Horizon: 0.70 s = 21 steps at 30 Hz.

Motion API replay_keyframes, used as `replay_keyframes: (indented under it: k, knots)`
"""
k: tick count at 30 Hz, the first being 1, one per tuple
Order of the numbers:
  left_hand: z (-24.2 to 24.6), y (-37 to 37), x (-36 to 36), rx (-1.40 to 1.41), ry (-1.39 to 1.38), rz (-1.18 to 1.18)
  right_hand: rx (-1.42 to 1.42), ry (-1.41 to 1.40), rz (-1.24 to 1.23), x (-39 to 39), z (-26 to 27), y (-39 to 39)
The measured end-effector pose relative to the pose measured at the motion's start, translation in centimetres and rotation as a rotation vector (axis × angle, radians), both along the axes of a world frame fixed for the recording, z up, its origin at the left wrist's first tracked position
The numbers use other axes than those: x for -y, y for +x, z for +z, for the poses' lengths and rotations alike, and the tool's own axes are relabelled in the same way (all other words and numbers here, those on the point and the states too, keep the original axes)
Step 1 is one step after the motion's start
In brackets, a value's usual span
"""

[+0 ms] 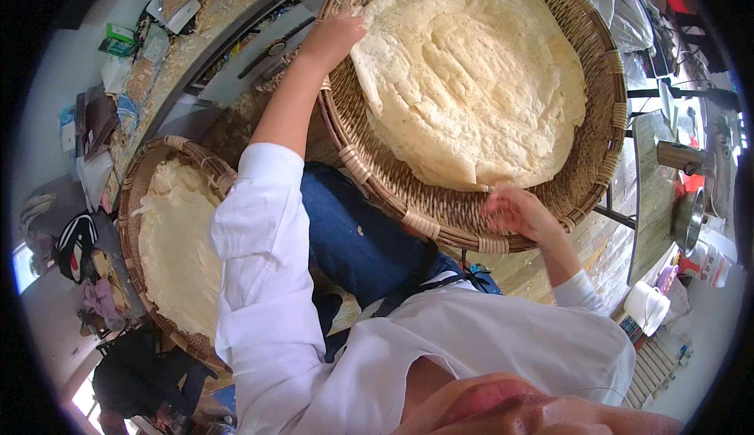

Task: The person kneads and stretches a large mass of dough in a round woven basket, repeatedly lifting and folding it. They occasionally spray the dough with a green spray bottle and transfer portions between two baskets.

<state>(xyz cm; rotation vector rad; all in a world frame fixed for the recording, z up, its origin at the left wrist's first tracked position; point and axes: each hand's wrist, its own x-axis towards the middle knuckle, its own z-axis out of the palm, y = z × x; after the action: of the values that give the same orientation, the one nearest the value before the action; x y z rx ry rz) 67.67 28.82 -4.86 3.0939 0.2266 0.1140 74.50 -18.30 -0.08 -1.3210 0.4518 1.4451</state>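
Note:
A stack of large, thin, pale flatbreads (471, 81) lies in a big round wicker basket (377, 179); how many there are cannot be told. At the basket's left rim, my left hand (336, 37) has its fingers closed on the stack's upper left edge. My right hand (521, 214) is blurred over the basket's near rim, its fingers curled close to the lower edge of the bread; whether they grip it cannot be told. Lower left, partly behind my left sleeve, a second wicker basket (131, 246) holds more pale flat sheets (177, 252) that look like bread or dough.
A crumb-strewn counter (206, 28) with bags and packets runs along the upper left. To the right are a board (651, 187), a metal bowl (689, 220) and a white tub (647, 307). Dark metal bars stand beside the large basket. A person in dark clothes (141, 370) is at lower left.

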Motion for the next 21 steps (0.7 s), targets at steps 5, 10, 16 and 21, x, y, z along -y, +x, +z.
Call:
replay_keyframes:
  k: [5,10,16,21]
  knots:
    - [-0.6,0.8,3.4,-0.143,0.053,0.04,0.736,0.247,1.106,-9.0,1.7,7.3]
    - [-1.5,1.6,13.6,-0.285,-0.009,0.16,1.959,0.043,0.804,-26.6,-7.2,13.5]
    - [-2.9,-1.1,15.3,-0.209,-0.148,0.27,2.222,-0.206,0.912,-32.0,-14.4,12.6]
    - [-2.1,-0.8,17.4,-0.446,-0.21,0.351,2.22,-0.37,1.024,-32.1,-15.8,12.5]
